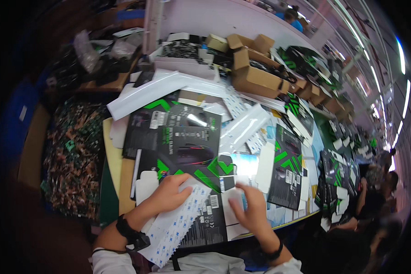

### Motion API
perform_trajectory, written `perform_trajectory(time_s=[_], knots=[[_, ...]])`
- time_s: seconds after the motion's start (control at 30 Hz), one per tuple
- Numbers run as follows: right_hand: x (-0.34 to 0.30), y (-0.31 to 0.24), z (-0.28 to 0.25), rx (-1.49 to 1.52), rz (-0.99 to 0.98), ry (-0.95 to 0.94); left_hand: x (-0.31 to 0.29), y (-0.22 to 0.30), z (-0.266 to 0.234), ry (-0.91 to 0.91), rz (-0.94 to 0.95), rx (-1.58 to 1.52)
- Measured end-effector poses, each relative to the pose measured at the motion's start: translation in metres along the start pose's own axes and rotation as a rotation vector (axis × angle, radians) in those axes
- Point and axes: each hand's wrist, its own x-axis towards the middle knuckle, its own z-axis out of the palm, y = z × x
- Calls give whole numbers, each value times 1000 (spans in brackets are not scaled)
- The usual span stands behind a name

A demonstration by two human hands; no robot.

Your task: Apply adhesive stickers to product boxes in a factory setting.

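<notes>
My left hand point(171, 194) is closed at the upper edge of a white strip sheet point(176, 230) with rows of blue print and a jagged side. The sheet slants down toward my left wrist. My right hand point(251, 210) is slightly blurred over the table's near side, thumb and forefinger apart, with nothing visible between them. Under and beyond both hands lies a flattened black and green mouse box point(192, 141), printed with a computer mouse. A white flap of it shows beside my right hand.
Glossy white sheets point(144, 96) and another black-green flattened box point(285, 169) lie farther back. Brown cartons point(255, 73) stand at the back. A bin of small brown and green parts point(75, 160) is at left. Other people point(374, 196) sit at right beside stacked boxes point(335, 171).
</notes>
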Motion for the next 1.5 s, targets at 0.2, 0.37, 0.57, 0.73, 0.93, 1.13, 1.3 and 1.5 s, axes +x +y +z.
perform_trajectory(time_s=[0.2, 0.37, 0.57, 0.73, 0.93, 1.13, 1.3, 1.5], knots=[[-66, -83, 32, 930, 344, -183, 7, -2, 5, 44, 19, 20], [-49, -78, 48, 336, 300, 50, 10, -29, 10, 108, 5, -23], [-50, -74, 13, 1088, 674, 110, 10, -12, 13, 130, 15, 26], [-58, -49, 2, 1253, 991, 15, 9, -21, 7, 109, -32, -107], [-55, -56, -14, 1112, 553, -21, 11, -11, -8, 19, -43, -529], [-64, 33, -143, 435, 249, 467, -10, 19, -42, 54, 139, -1012], [-141, 263, -119, -211, 601, 358, 16, 2, -9, 84, 20, -761], [-9, 63, -76, -76, 406, 407, 6, 0, -13, 164, 8, -512]])
